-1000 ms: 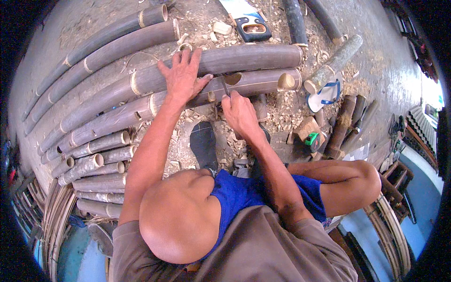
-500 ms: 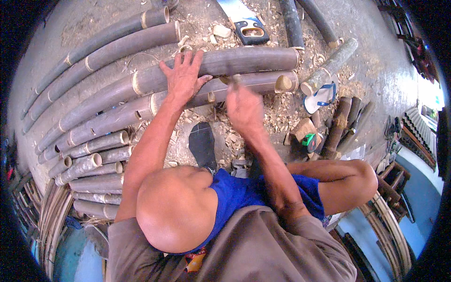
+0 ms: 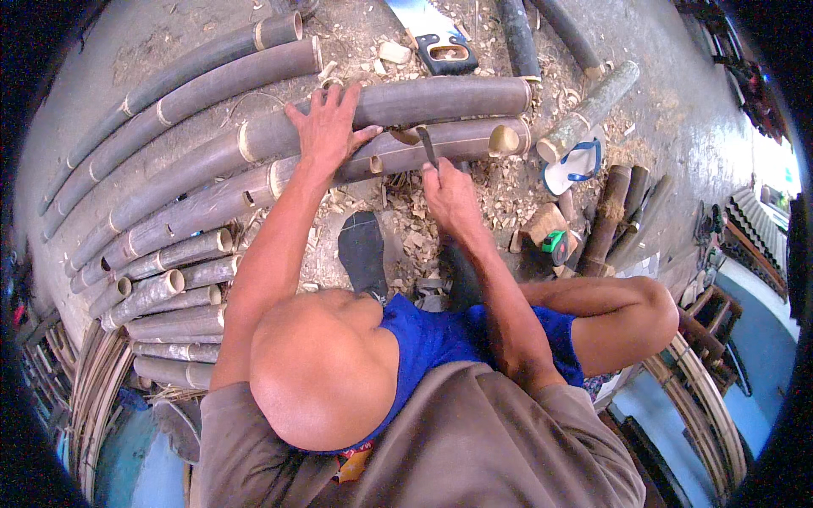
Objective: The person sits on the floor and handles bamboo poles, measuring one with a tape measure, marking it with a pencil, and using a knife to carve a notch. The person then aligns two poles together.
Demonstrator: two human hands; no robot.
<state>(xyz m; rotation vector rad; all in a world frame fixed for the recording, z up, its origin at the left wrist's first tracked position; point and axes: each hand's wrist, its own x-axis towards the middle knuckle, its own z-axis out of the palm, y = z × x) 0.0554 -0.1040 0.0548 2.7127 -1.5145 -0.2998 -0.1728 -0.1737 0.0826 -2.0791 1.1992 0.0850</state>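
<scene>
My left hand point(image 3: 326, 135) lies spread over a thick dark bamboo pole point(image 3: 445, 98), its thumb reaching toward the neighbouring pole. That nearer bamboo pole point(image 3: 461, 142) has holes cut along its side, including a wide opening point(image 3: 403, 135) near my thumb and another opening point(image 3: 505, 140) close to its right end. In my right hand point(image 3: 453, 199) is a knife point(image 3: 428, 147), gripped by its handle. Its dark blade points up and away, over the nearer pole beside the wide opening. Most of the handle is hidden by my fingers.
Wood chips point(image 3: 415, 233) litter the floor. A handsaw point(image 3: 446, 52) lies beyond the poles. To the right are a short bamboo piece point(image 3: 593, 110), a flip-flop point(image 3: 572, 169) and a green tape measure point(image 3: 555, 245). Cut bamboo lengths point(image 3: 174, 326) are stacked at left.
My right hand, blurred earlier and close against the nearer pole, has drawn slightly back toward me, and the knife blade now shows clearly. My left hand stays on the thick pole.
</scene>
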